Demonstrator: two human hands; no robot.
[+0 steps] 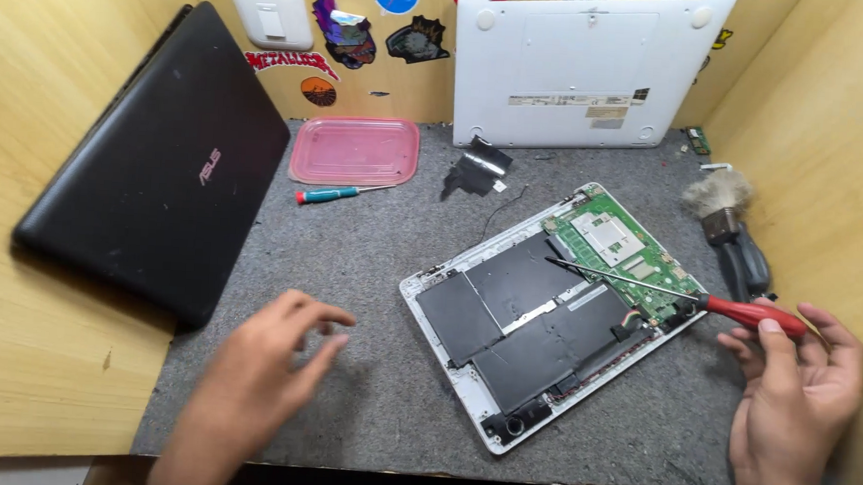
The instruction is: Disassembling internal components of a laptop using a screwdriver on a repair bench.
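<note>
Head view: white label strip [567, 101] on white laptop cover [578, 68].

Bare grey mat [352, 258] lies free between black laptop [160, 159] and opened laptop [546, 317].

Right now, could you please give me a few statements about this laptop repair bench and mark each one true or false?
1. The right hand holds a red-handled screwdriver whose tip is over the opened laptop. True.
2. The left hand grips the teal screwdriver. False: that screwdriver lies on the grey mat near the pink tray, apart from the hand.
3. The black laptop leans closed against the left wall. True.
4. The white bottom cover lies flat on the mat. False: it stands propped against the back wall.
5. A brush lies to the right of the opened laptop. True.
</note>
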